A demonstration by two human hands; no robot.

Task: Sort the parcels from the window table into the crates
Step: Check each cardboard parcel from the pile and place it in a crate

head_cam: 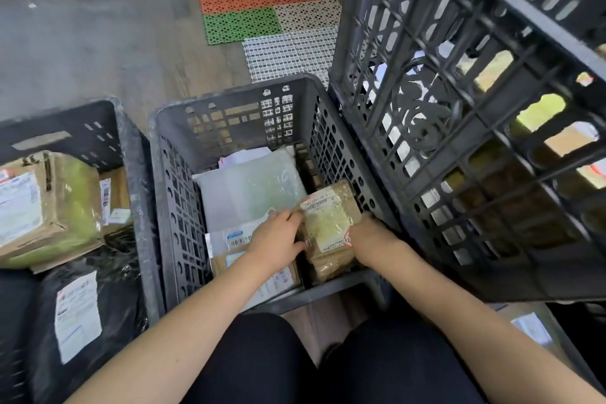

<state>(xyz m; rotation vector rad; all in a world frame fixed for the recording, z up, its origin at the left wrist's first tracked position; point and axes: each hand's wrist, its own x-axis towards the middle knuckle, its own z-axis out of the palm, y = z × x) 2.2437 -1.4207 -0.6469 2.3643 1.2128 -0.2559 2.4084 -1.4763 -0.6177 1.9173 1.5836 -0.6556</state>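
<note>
A small brown cardboard parcel [329, 226] wrapped in clear tape, with a white label, stands inside the middle grey crate [229, 102] at its right side. My left hand [275, 241] grips the parcel's left edge and my right hand [372, 239] grips its right edge. Under and beside it lie a pale green bubble mailer [252, 190] and several flat labelled parcels [229, 239]. The parcel's lower end is hidden by the other parcels and my hands.
A left crate [131, 147] holds a brown box [42, 210] and a black bag with a label [78, 315]. A tall stack of dark crates [459, 108] rises close on the right. Coloured plastic floor mats [272, 13] lie on the wooden floor beyond.
</note>
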